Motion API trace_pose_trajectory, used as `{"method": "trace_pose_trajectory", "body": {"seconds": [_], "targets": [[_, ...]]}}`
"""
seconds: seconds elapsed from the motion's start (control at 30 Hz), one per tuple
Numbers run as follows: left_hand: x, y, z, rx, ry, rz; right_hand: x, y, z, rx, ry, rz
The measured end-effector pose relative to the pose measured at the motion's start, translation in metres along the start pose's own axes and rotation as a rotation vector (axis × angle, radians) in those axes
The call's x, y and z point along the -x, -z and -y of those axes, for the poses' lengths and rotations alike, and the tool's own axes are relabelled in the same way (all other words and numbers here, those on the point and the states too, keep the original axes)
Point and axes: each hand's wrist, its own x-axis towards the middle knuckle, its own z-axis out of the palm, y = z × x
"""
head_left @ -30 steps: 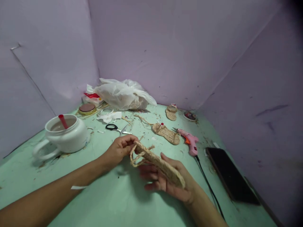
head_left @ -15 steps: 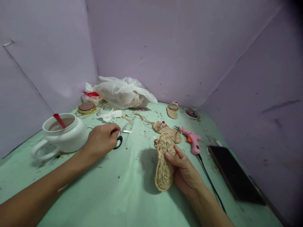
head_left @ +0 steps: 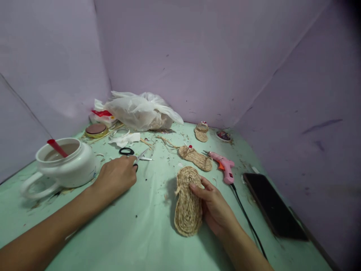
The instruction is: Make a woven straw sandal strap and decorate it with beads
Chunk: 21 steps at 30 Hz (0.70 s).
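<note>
My right hand [head_left: 216, 201] grips a flat slipper sole [head_left: 187, 214] of coiled twine by its right edge, thumb on the top face. It is held above the green table, one end towards me. My left hand [head_left: 120, 175] is curled low over a pair of scissors [head_left: 141, 155] with black handles. One handle loop lies beyond the knuckles and the other is partly under the fingers; the blades point right, spread apart. The fingertips are hidden. Beyond the sole lies a small twine slipper [head_left: 195, 158] with a red bead and a loose twine tail.
A pink glue gun [head_left: 225, 167] lies at right, its black cord running towards me. Beside it is a phone [head_left: 273, 207]. A white mug [head_left: 70, 162] with a red straw stands left. Behind are a plastic bag [head_left: 141, 109], a round tin [head_left: 96, 130] and another small slipper [head_left: 201, 132].
The sole has turned so its flat face shows more fully. My left hand has shifted over the scissors, whose far handle loop now shows. The whole view has moved slightly right.
</note>
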Motion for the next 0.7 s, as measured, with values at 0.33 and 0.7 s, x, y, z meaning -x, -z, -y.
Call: {"method": "trace_pose_trajectory", "body": {"seconds": [0.33, 0.7], "targets": [[-0.021, -0.013, 0.015, -0.079, -0.155, -0.113, -0.008, 0.015, 0.010, 0.519, 0.374, -0.144], [-0.012, 0.004, 0.011, 0.113, -0.144, -0.156, -0.010, 0.009, -0.001, -0.072, 0.082, 0.142]]}}
